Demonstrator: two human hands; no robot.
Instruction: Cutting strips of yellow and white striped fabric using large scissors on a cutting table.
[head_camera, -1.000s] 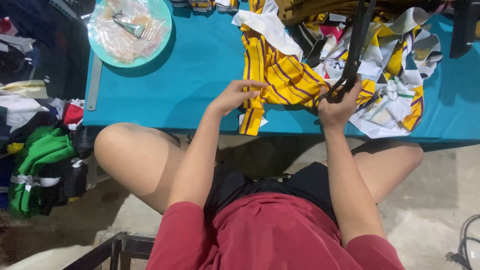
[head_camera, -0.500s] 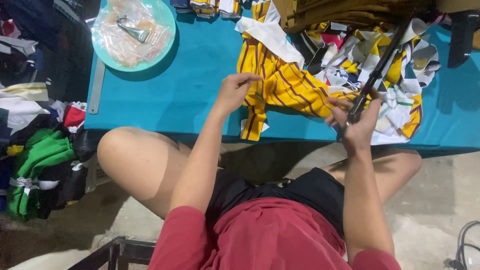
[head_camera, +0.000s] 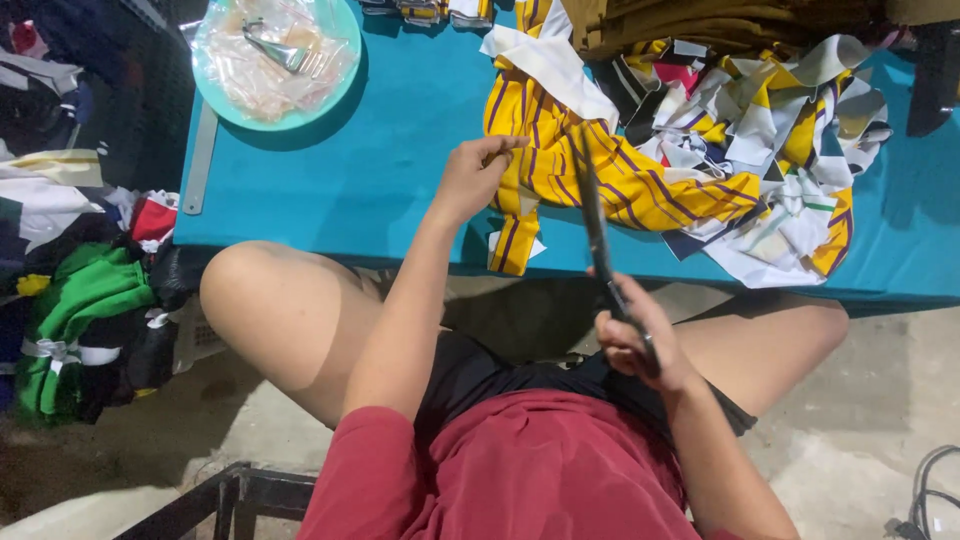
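My left hand (head_camera: 476, 173) pinches the edge of a yellow fabric piece with dark stripes (head_camera: 600, 165) that lies on the teal table (head_camera: 400, 190) and hangs over its front edge. My right hand (head_camera: 635, 340) is drawn back over my lap and grips the handles of long dark scissors (head_camera: 592, 215). The blades point up toward the fabric beside my left hand. Whether the blades are apart is unclear.
A heap of yellow, white and dark fabric scraps (head_camera: 780, 150) fills the table's right. At the back left is a pale green plate (head_camera: 275, 60) holding plastic and a metal clip. A metal ruler (head_camera: 198, 160) lies at the left edge. Clothes (head_camera: 75, 310) pile on the floor at left.
My right hand pulled back from the table toward my lap with the scissors, swinging them upright. My left hand kept its hold on the striped fabric.
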